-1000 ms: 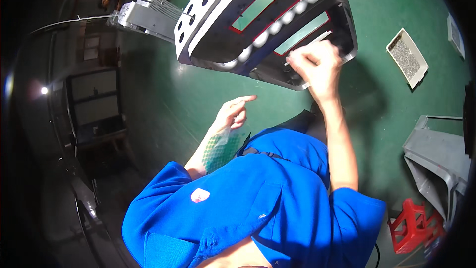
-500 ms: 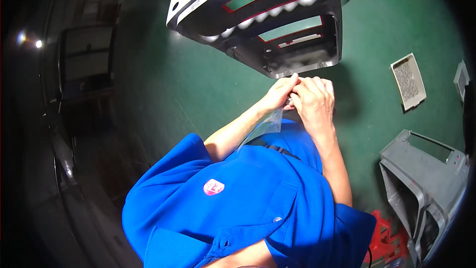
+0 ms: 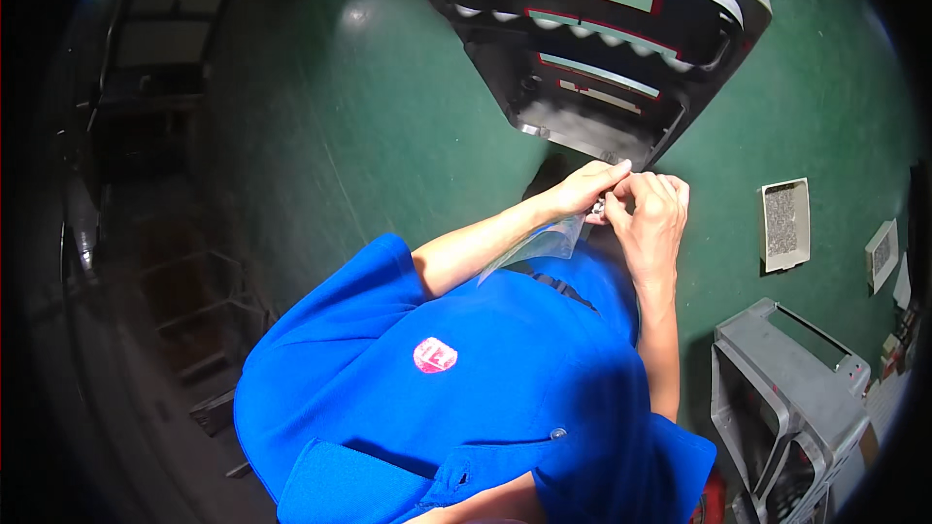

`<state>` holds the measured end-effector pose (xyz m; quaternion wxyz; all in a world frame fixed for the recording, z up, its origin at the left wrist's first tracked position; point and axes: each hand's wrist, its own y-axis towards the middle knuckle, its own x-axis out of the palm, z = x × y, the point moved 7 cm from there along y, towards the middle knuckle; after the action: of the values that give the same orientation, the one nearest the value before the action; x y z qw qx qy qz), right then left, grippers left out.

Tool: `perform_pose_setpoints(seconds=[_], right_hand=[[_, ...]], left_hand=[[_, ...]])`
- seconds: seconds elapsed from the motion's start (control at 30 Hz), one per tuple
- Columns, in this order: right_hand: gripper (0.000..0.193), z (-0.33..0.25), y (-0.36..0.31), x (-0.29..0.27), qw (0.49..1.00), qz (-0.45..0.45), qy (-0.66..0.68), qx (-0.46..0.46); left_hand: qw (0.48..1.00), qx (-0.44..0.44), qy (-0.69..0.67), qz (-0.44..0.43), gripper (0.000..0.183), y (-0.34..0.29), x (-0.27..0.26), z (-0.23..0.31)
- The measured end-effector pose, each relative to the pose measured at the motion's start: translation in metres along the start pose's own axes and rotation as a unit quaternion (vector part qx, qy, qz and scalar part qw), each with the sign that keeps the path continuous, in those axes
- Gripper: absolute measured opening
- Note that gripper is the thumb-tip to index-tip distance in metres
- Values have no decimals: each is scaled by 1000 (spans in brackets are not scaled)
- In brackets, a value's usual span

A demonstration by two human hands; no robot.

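Observation:
My left hand point(image 3: 584, 191) is closed on the top of a clear plastic bag point(image 3: 546, 245), which hangs below it in front of my waist. Small shiny metal pieces point(image 3: 598, 206) show between the two hands; their kind is too small to make out. My right hand point(image 3: 655, 216) meets the left there, its thumb and fingers bent together in a pinch at these pieces. What the right fingertips hold is hidden. Just beyond both hands is a large dark housing point(image 3: 495, 58) with a pale rim and red-edged rectangular openings.
On the green floor to the right lies a pale tray point(image 3: 802, 250) full of small grey bits, with a second small tray point(image 3: 882, 260) farther right. A grey frame-like housing point(image 3: 791, 359) stands at the lower right. Dim racks or frames point(image 3: 155, 97) line the left side.
The view has shifted, so the dark housing and my hands appear farther right. My right fingers have drawn into a more arched pinch, exposing the small metal pieces. The left hand still holds the bag.

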<state>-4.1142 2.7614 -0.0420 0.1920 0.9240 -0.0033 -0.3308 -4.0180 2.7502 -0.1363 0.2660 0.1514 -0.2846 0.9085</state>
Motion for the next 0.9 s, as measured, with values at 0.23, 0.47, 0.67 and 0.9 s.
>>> perform_pose_setpoints(seconds=[0.23,0.47,0.67,0.9], right_hand=[[12,-73,21,32,995,102,1,-7],[14,-78,21,-1,905,386,55,171],[11,-47,4,-20,832,527,34,173],[16,-68,7,-21,840,525,26,134]], left_hand=[[994,-50,-99,-21,42,-36,-53,32],[987,122,-30,101,26,-110,-208,155],[987,138,-48,69,48,-87,-299,211],[996,62,49,28,53,-47,-303,208]])
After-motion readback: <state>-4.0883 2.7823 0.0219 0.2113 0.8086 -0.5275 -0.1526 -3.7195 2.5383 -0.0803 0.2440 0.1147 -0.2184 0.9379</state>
